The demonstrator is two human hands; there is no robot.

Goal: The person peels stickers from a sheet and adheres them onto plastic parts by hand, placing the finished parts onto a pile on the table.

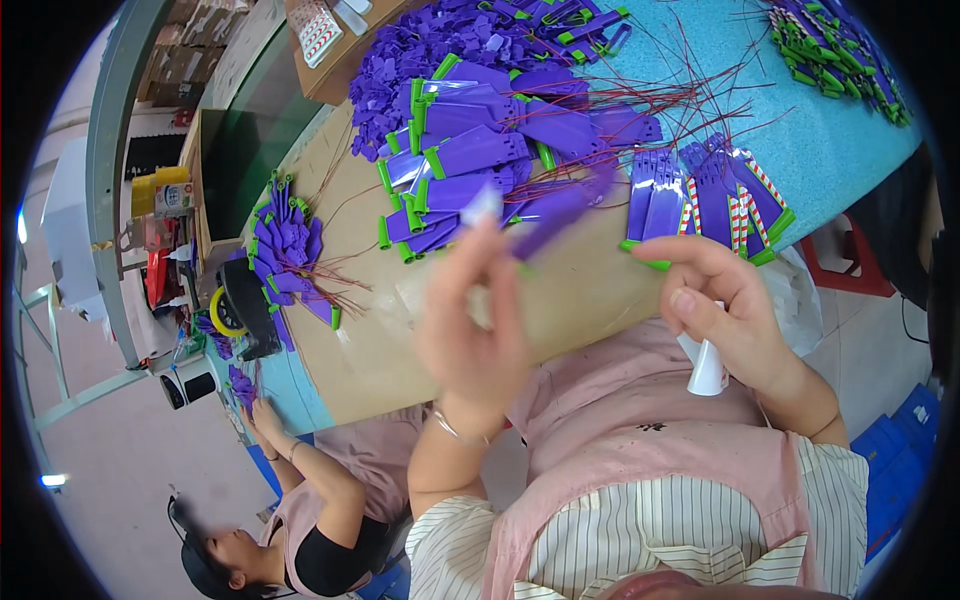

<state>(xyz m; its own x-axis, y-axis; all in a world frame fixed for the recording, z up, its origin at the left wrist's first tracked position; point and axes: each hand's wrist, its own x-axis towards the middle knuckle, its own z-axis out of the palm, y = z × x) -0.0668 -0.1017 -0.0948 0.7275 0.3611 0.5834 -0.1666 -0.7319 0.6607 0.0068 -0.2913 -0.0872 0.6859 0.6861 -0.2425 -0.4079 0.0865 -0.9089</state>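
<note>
My left hand (pixel 468 320), smeared by motion, is raised over the table with its fingertips pinched on a small white piece (pixel 484 206). Just past those fingers is a blurred purple flat part (pixel 565 215); whether I touch it I cannot tell. My right hand (pixel 728 305) has its index finger stretched toward the left, while the other fingers curl around a rolled white paper sheet (pixel 707 372). Beyond it lie purple parts with red-and-white striped edges (pixel 738 200) and green ends. Many plainer purple parts with green ends (pixel 480 148) and thin red wires pile up ahead.
Brown board (pixel 370 350) covers the near table over a blue top (pixel 690 50). A cardboard box (pixel 335 85) holding striped sheets stands far left of the pile. More purple parts (pixel 288 250) lie at left. A co-worker (pixel 320 500) handles purple pieces there. A red stool (pixel 850 265) is at right.
</note>
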